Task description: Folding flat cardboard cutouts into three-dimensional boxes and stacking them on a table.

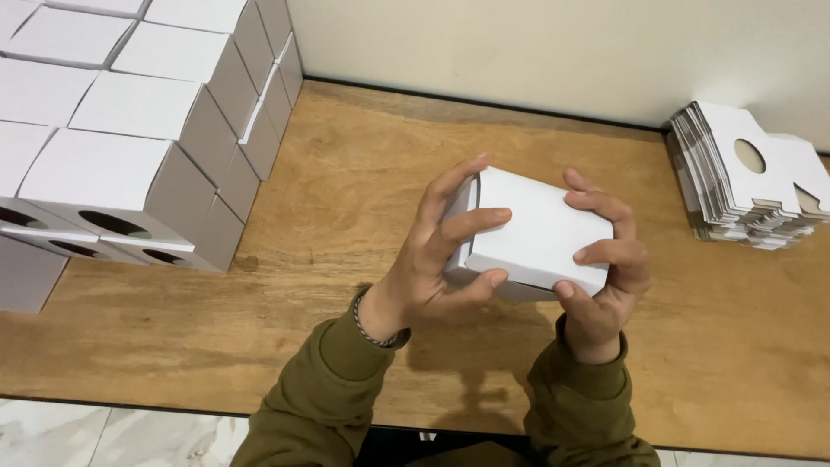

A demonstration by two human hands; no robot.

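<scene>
One wooden surface (346,173) carries everything. To the left of the hands stands one big stack of assembled white boxes (130,130); about a dozen show, the lower ones with round holes facing outward, and more run out of view. Well to the right of the hands lies one pile of flat white box blanks (743,182), too many thin sheets to count, the top one with a round cut-out. Between the hands, held above the surface, is one folded white box (540,233), tilted. The left hand (437,259) clasps its left end, fingers spread over the top; the right hand (605,268) grips its right end, fingers curled.
</scene>
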